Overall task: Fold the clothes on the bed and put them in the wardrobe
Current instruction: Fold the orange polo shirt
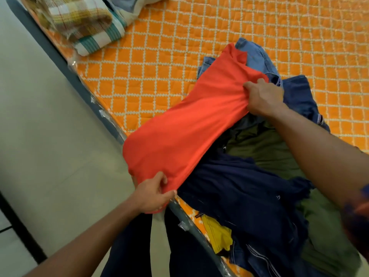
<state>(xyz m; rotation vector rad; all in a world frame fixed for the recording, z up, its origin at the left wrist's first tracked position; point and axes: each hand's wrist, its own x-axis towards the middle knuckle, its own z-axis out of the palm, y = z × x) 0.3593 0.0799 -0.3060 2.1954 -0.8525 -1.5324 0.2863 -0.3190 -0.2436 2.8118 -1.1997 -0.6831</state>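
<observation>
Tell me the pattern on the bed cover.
Orange quilted bed cover with a white lattice; head view.

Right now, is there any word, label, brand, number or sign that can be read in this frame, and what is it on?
No text in this frame can be read.
On the dark blue jeans, a small tag: too small and blurred to read.
On the navy garment, a pale mark: too small to tell if it is lettering.
The red shirt, gripped by the left hand and right hand: no print visible.
</observation>
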